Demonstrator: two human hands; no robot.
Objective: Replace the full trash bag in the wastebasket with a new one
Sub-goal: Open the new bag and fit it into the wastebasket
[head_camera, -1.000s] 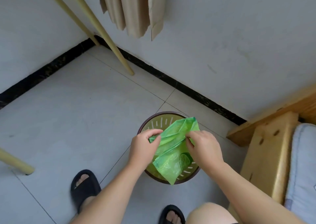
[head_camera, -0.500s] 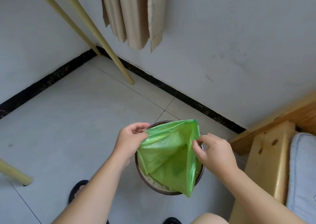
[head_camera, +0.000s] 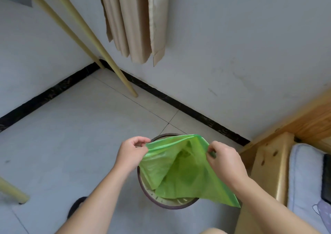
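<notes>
Bag-fitting step under way. New green trash bag [head_camera: 180,169] held spread above the wastebasket [head_camera: 166,204], its lower part hanging inside, one corner draped over the near-right rim. Left hand [head_camera: 132,153] pinches the bag's left mouth edge; right hand [head_camera: 224,160] pinches the right edge, mouth pulled partly open between them. No full bag visible in the basket. Next move likely calls for widening the mouth and folding its edge down over the rim all round.

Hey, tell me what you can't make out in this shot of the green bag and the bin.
Head view only:
- Wastebasket inside: covered by the green bag.
- Left hand fingertips: curled behind the bag's edge.
- Right hand fingertips: tucked behind the bag's edge.
- Black sandal: mostly behind the left forearm.
- Bed frame: cut by the right edge.
</notes>
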